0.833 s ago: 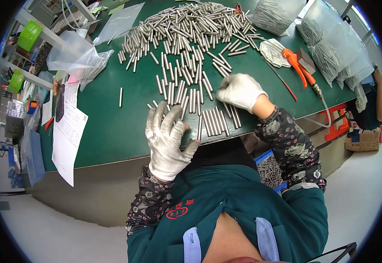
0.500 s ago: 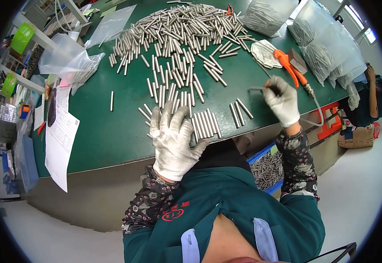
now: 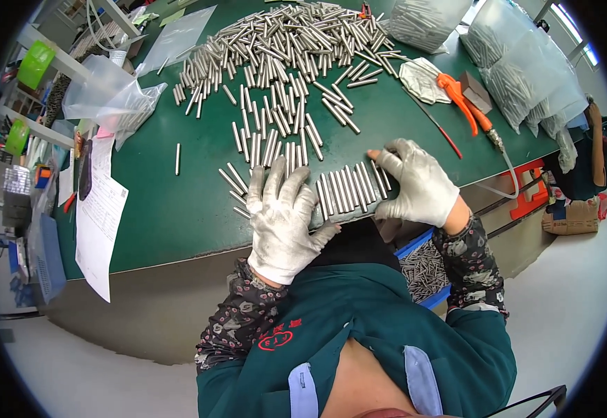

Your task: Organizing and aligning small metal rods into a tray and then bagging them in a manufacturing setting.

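A row of short metal pins lies side by side near the table's front edge, between my two gloved hands. My left hand rests with fingers spread just left of the row, its fingertips over other pins. At the row's right end is my right hand, thumb and fingers apart around the last pin. A bare fingertip pokes out of the right glove. Further loose pins lie by the left fingers, and a large heap of the same pins spreads across the far side.
To the right lie a red-ended thin rod, a white cloth and an orange air gun. Bags of pins stand behind. Left are a plastic bag and a paper sheet. Below the edge, a blue bin holds pins.
My right hand has come down and left from beside the rod, where it held a thin grey piece. The separate pins on the right now join the row, which sits further right.
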Action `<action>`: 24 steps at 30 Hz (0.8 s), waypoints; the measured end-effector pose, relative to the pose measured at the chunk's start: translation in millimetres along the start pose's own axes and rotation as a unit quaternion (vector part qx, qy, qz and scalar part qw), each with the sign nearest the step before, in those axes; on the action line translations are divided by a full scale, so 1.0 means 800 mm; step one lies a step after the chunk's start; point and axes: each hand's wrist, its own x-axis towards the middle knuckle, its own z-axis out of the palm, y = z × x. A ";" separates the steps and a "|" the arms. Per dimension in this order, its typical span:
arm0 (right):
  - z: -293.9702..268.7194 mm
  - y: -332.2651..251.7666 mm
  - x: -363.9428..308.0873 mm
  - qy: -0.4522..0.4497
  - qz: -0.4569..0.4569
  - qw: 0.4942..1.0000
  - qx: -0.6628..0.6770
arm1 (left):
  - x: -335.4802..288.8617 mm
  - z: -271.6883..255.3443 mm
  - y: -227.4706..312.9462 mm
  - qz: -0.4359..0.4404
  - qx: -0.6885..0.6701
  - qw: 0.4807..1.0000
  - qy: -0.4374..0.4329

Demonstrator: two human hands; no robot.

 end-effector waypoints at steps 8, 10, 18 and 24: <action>0.008 -0.033 0.009 0.032 -0.033 0.997 -0.061 | -0.013 -0.020 -0.012 0.000 0.050 0.997 0.051; 0.018 -0.038 0.013 0.033 -0.055 0.996 -0.055 | -0.029 -0.034 -0.037 -0.004 0.099 0.991 0.093; 0.027 -0.032 0.015 0.058 -0.087 0.994 -0.043 | -0.059 -0.072 -0.069 -0.132 0.081 0.987 0.032; 0.021 -0.058 0.018 0.090 -0.085 0.991 -0.051 | -0.039 -0.070 -0.085 -0.098 0.038 0.994 -0.008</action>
